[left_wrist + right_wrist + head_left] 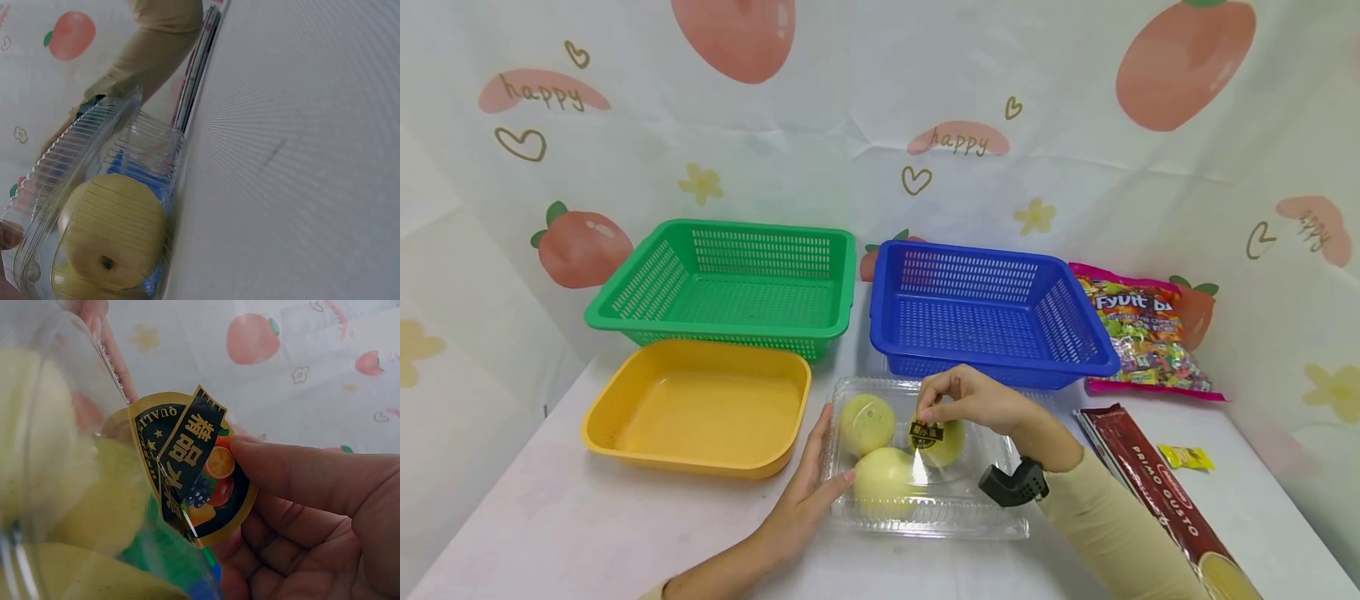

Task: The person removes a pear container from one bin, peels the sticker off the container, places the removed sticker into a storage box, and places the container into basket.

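Observation:
A clear plastic clamshell box [973, 521] with a ribbed rim sits on the table, holding round pale yellow fruits [880, 479] that look like pears or apples. My left hand [801, 492] grips the box's left side, thumb over the lid and fingers along the wall. Above the lid, my right hand [973, 400] pinches the edge of a black and gold sticker [181, 462] between thumb and fingers. The sticker's left part lies against the lid, while its pinched side bends away. One fruit [115, 228] shows large through the wall in the left wrist view.
Behind the box stand a green basket [722, 329] and a blue basket [992, 367]. A yellow basin [692, 467] is to the left. At the right lie a candy bag [1150, 333], a long dark red packet [1165, 492] and a small yellow wrapped piece [1186, 457].

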Demonstrator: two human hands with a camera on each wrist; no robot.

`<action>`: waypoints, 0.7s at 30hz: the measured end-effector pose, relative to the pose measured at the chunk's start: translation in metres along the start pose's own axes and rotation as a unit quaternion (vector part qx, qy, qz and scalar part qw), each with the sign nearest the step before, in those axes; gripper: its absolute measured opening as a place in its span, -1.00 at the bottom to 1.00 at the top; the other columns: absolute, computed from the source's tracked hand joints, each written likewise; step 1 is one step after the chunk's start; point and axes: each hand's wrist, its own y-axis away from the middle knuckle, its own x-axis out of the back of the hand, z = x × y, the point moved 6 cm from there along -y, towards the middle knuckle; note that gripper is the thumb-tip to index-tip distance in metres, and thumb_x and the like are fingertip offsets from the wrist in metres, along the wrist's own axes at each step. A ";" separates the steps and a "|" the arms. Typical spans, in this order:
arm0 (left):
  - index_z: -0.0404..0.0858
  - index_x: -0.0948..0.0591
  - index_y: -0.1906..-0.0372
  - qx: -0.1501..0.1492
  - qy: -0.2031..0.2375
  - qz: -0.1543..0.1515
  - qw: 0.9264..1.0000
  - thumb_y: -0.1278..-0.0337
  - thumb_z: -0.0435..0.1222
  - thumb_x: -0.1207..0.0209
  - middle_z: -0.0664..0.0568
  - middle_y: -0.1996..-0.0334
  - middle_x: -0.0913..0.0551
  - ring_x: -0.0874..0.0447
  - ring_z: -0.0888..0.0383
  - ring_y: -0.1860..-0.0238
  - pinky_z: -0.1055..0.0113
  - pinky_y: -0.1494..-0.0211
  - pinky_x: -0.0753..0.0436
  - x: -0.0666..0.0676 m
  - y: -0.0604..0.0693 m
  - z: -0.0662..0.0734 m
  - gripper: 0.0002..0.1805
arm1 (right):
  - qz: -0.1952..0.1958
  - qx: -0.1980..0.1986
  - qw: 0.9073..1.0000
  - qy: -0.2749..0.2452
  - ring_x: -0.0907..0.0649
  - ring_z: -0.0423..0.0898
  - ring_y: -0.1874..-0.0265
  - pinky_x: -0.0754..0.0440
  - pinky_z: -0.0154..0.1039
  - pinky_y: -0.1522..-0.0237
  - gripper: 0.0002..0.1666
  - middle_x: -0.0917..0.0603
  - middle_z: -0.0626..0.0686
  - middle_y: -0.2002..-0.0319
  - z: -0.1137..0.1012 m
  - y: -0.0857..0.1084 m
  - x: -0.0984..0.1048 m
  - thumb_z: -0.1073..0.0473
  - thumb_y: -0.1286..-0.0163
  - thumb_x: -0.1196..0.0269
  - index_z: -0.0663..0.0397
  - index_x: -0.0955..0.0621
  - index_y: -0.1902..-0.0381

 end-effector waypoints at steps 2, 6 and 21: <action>-0.05 0.30 -0.48 -0.001 -0.002 0.001 1.000 -0.31 -0.32 0.03 0.07 -0.50 0.36 0.44 0.02 -0.50 0.84 -0.28 0.19 0.000 0.000 0.000 -0.15 | 0.002 0.001 1.000 -0.004 -0.53 -0.23 0.32 -0.51 -0.35 0.22 -0.76 -0.60 -0.19 0.40 -0.001 0.000 0.000 0.36 -0.26 -0.17 0.59 -0.55 0.37; -0.07 0.29 -0.48 -0.013 -0.005 0.002 1.000 -0.32 -0.32 0.04 0.01 -0.50 0.37 0.45 -0.03 -0.50 0.86 -0.27 0.19 -0.001 0.000 0.002 -0.16 | 0.005 0.002 1.000 -0.010 -0.52 -0.23 0.32 -0.50 -0.36 0.24 -0.75 -0.60 -0.18 0.40 0.000 0.001 0.001 0.36 -0.26 -0.17 0.60 -0.53 0.37; -0.05 0.28 -0.48 -0.013 -0.004 0.000 1.000 -0.32 -0.32 0.05 0.02 -0.50 0.38 0.48 -0.05 -0.49 0.44 -0.46 0.28 -0.001 0.002 0.004 -0.17 | 0.005 -0.003 1.000 -0.020 -0.51 -0.22 0.31 -0.48 -0.36 0.25 -0.73 -0.61 -0.19 0.40 0.000 0.002 0.003 0.34 -0.26 -0.18 0.61 -0.52 0.38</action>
